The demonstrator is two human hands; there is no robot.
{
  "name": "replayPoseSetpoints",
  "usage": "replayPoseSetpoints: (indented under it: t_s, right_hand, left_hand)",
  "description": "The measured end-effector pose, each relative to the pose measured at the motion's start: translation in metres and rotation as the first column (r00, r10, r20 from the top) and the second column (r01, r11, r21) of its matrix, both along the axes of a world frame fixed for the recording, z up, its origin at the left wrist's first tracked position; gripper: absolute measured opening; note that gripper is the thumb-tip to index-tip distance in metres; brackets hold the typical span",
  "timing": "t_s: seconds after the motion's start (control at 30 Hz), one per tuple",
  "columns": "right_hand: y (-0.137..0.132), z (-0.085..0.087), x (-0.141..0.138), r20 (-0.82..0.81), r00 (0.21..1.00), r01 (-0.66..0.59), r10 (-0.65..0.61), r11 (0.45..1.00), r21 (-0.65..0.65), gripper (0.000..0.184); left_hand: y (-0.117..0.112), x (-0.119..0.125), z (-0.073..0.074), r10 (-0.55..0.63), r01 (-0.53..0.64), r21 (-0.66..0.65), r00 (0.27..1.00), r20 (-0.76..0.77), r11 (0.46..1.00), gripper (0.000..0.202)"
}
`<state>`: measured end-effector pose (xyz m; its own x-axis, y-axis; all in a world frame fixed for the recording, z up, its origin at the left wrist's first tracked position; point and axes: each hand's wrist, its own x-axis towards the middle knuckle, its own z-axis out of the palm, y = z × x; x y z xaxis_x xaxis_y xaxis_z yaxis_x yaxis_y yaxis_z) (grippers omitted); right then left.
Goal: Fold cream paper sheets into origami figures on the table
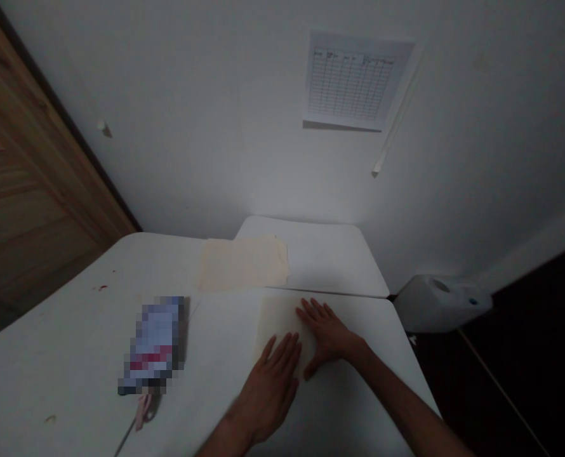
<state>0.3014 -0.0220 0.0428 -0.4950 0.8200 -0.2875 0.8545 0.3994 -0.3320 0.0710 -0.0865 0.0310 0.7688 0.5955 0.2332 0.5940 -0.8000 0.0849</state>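
Observation:
My left hand (269,388) lies flat with spread fingers on the lower edge of a cream sheet of cloth or paper (279,327). My right hand (327,336) presses flat on the same sheet's right part, its fingers pointing up and left. Neither hand grips anything. Beyond them, a second, similar cream sheet (242,263) lies across the join between two white folding tables. To the left of my left hand lies a pixelated, blurred packet (153,343), with a pink tag or ribbon (143,411) at its lower end.
The near white table (68,355) has small reddish and brown stains. The far white table (327,257) butts against it. A wooden door (35,190) stands at the left, a printed chart (353,79) hangs on the wall, and a white plastic appliance (439,304) sits at the right.

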Motion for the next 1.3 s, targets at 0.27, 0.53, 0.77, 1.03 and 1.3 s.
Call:
replayPoseSetpoints:
  t_s: [0.27,0.53,0.77,1.03,1.3]
  right_hand:
    - [0.000,-0.001,0.001,-0.003,1.000,-0.001,0.001,1.000,-0.010,0.139]
    - [0.000,0.000,0.001,-0.003,1.000,0.011,-0.011,0.999,-0.045,0.144]
    - [0.001,0.001,0.000,0.003,1.000,0.004,-0.004,0.999,-0.054,0.144]
    - [-0.021,0.003,0.005,-0.026,0.998,0.063,-0.061,0.992,0.107,0.122]
    - [-0.069,-0.003,-0.014,-0.049,0.955,0.286,-0.293,0.859,0.425,0.041]
  left_hand:
    - [0.000,-0.001,-0.010,0.036,-0.035,0.027,0.999,-0.038,0.999,0.060]
    - [0.002,-0.017,-0.019,0.179,-0.176,0.099,0.984,-0.021,0.979,0.060]
    - [0.005,-0.039,-0.025,0.302,-0.299,0.137,0.953,0.000,0.944,0.061]
    - [0.035,-0.059,-0.020,0.286,-0.285,0.094,0.958,-0.001,0.954,0.056]
    - [0.076,-0.047,-0.015,0.403,-0.421,0.102,0.901,0.160,0.901,0.033]
